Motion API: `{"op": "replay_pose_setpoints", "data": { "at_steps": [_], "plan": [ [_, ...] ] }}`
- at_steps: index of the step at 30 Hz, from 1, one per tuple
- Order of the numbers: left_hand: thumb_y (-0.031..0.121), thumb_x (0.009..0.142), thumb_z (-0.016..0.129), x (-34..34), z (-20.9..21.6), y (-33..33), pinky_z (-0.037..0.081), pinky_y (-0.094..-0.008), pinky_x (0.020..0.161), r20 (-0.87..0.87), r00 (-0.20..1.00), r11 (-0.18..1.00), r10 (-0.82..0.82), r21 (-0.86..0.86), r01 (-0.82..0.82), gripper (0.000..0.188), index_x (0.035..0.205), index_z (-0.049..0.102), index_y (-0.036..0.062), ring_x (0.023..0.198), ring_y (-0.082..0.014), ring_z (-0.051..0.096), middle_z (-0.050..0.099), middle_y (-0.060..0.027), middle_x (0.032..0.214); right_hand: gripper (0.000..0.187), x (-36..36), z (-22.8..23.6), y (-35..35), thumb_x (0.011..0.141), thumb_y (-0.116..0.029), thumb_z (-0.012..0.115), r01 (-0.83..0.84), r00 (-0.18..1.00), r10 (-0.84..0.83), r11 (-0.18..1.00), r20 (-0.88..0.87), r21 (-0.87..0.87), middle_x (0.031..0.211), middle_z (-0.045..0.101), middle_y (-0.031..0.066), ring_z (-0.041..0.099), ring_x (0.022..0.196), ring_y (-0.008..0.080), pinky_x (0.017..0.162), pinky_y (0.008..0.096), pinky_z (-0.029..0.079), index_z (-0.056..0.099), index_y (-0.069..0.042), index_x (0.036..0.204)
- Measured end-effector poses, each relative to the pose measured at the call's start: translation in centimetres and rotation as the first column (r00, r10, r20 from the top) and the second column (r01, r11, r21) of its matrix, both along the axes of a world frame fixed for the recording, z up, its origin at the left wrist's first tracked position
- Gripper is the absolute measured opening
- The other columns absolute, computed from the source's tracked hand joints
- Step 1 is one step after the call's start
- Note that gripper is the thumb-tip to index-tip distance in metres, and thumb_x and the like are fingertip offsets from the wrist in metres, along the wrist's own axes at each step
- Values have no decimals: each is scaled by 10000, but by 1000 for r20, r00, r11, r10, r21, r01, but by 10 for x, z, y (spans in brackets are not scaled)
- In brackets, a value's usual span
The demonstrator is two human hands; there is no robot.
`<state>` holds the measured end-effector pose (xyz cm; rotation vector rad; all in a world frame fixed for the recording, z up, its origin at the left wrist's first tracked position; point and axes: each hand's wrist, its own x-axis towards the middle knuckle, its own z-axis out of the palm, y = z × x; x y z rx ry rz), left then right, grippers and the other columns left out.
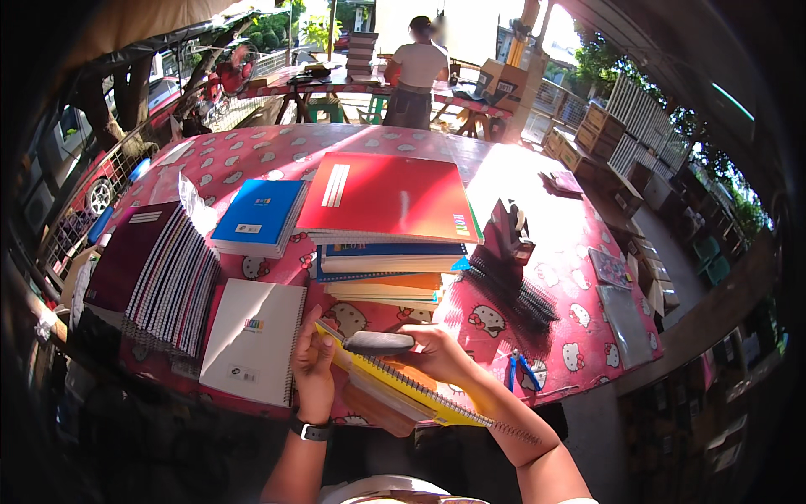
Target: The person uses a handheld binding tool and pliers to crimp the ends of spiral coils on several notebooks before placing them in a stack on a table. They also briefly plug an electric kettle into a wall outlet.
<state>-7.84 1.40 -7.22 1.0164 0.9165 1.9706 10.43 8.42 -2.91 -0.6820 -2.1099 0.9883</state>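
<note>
My right hand (434,353) grips a grey block (378,342); my left hand (314,370) pinches a yellow notebook (393,380).
Its overhanging coil (514,433) could snag my forearm (508,407).

A yellow notebook (420,391) slants from upper left to lower right over the bench's (579,382) near edge, its upper-left end in the left hand (315,370). A dark wire coil (514,432) lines one edge, jutting past the lower-right corner. A rounded, dark grey oblong thing (378,342) sits in the right hand (441,354), just beside the coil.
</note>
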Motion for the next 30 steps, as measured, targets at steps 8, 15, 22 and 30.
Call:
{"op": "replay_pose_setpoints", "data": {
  "at_steps": [8, 15, 22, 30],
  "plan": [
    [111, 887, 529, -7, 0, -5, 373, -204, 788, -53, 998, 989, 38, -141, -46, 403, 1269, 445, 17, 891, -74, 479, 553, -30, 1021, 232, -13, -2, 6, 731, -28, 659, -76, 994, 68, 993, 90, 87, 751, 606, 90, 577, 705, 123, 664, 260, 462, 609, -52, 956],
    [139, 892, 530, -12, 4, -9, 367, -200, 791, -124, 990, 990, 62, -121, -77, 402, 1261, 451, 1, 884, -62, 466, 552, -18, 1004, 161, -14, -4, 13, 734, 37, 644, 96, 995, -97, 989, 5, 116, 810, 615, 79, 609, 807, 156, 714, 262, 485, 609, -8, 885],
    [110, 886, 527, -15, -2, -4, 362, -226, 892, -47, 999, 999, 27, -25, -29, 389, 1253, 458, 3, 992, -89, 485, 532, -69, 1169, 206, -26, 2, -2, 757, 46, 641, -69, 997, 68, 997, -20, -36, 896, 629, 32, 579, 874, 98, 774, 260, 471, 586, -5, 949],
    [85, 887, 517, -22, -1, -11, 356, -258, 929, -123, 992, 998, 7, -59, -15, 377, 1257, 464, 31, 1055, -103, 464, 488, -67, 1247, 317, -35, -12, 10, 749, 60, 643, -133, 991, 129, 985, -41, -111, 951, 623, 40, 576, 888, 89, 802, 234, 461, 551, -3, 1045]
  ]
}}
